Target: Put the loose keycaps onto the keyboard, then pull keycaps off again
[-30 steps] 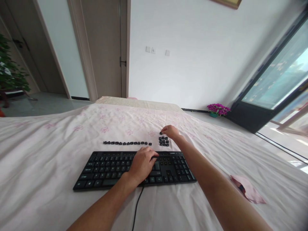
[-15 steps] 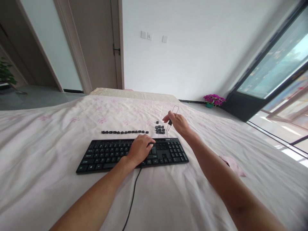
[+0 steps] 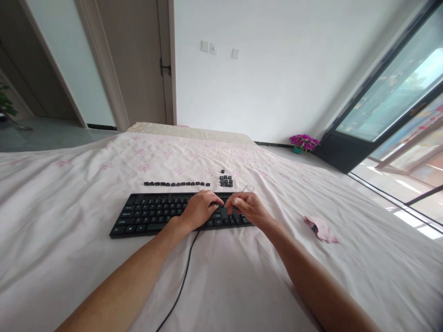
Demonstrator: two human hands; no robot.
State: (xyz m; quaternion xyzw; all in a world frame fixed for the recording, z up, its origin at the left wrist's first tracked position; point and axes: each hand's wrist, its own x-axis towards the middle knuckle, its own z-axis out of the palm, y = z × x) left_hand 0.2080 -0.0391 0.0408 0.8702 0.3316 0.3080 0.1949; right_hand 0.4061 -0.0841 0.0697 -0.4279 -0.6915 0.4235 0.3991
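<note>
A black keyboard [image 3: 148, 214] lies on a pale pink flowered sheet. My left hand [image 3: 200, 210] rests curled on its right-middle keys, holding it down. My right hand [image 3: 249, 208] is closed on a wire keycap puller [image 3: 246, 190], whose loop sticks up above the fingers, and it sits over the keyboard's right end. Behind the keyboard a row of loose black keycaps [image 3: 176, 184] is laid out in a line. A small block of further keycaps [image 3: 226, 180] lies just right of that row.
The keyboard's black cable [image 3: 180, 286] runs toward me between my forearms. A crumpled pink cloth [image 3: 320, 228] lies on the sheet to the right. A pot of purple flowers [image 3: 303, 143] stands on the floor by the glass door.
My right hand came back from the block of keycaps, lifted with the wire puller, then dropped onto the keyboard's right end beside my left hand. The view tilted down slightly.
</note>
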